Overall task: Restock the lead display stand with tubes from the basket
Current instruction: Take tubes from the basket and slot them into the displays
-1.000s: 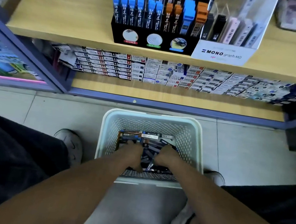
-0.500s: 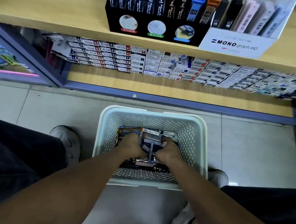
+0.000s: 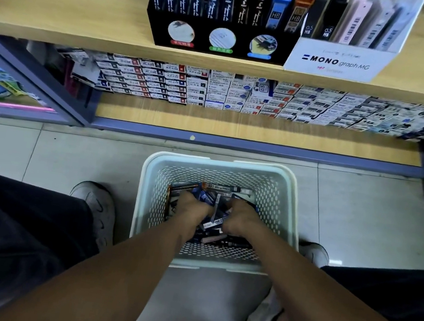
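Down in the basket on the floor, left hand and right hand buried among tubes; fingers curled into the pile, exact hold impossible to tell; lead display stand up on the shelf.

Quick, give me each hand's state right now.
Left hand: curled round lead tubes in the basket.
Right hand: also gripping tubes there.

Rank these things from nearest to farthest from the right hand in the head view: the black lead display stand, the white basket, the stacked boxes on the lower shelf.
From the right hand:
1. White basket: on the floor, around the hand, which is inside it among the tubes.
2. Stacked boxes: on the lower shelf, beyond the basket.
3. Black lead display stand: on the upper shelf, farthest, slightly left.
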`<state>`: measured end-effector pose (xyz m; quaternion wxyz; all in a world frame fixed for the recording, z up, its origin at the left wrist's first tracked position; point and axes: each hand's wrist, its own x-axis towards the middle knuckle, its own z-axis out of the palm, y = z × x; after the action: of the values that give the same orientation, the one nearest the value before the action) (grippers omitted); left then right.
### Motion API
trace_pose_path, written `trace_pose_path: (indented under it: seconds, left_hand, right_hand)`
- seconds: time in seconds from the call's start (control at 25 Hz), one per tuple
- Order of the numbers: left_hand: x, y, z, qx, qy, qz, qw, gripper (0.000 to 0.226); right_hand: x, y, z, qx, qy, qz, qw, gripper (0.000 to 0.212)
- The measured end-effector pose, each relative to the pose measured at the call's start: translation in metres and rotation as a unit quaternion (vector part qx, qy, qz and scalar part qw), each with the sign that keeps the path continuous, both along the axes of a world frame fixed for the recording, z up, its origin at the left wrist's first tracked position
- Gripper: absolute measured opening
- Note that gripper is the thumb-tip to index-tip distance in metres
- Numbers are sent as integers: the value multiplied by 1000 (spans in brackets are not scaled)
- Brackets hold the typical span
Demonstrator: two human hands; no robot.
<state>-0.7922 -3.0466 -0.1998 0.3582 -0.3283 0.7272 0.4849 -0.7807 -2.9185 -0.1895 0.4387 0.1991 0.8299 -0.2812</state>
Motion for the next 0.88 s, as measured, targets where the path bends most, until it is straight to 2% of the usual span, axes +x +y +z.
trace_pose_path:
  seconds: [0.08,0.2,0.28,0.36,0.4,0.56,0.8,0.88]
  left_hand:
    - [2,7,1,1,-7,28,1000,31]
    - [-1,12,0,28,-18,37,999,20]
    - [-3,14,-2,26,-17,57,998,12]
    - [-4,17,-6,28,-26,80,996,16]
    - [-4,19,-6,33,-35,87,995,16]
    - [-2,25,-10,52,-48,133,989,20]
    - [3,31,-10,70,-59,186,978,42]
    - [3,34,-10,66,-55,186,979,50]
  right_hand:
    - [-5,4,0,31,55,26,998,60]
    - [-5,3,-1,23,112,12,993,54]
    - [0,-3,-4,36,107,38,993,59]
    - [0,-8,-9,51,76,40,995,67]
    - [-1,-9,-10,50,59,32,996,64]
    - [-3,-11,-14,-9,54,-53,997,38]
    - [4,-11,-15,-124,38,-185,974,39]
    - [6,-5,-5,-153,20,-242,958,47]
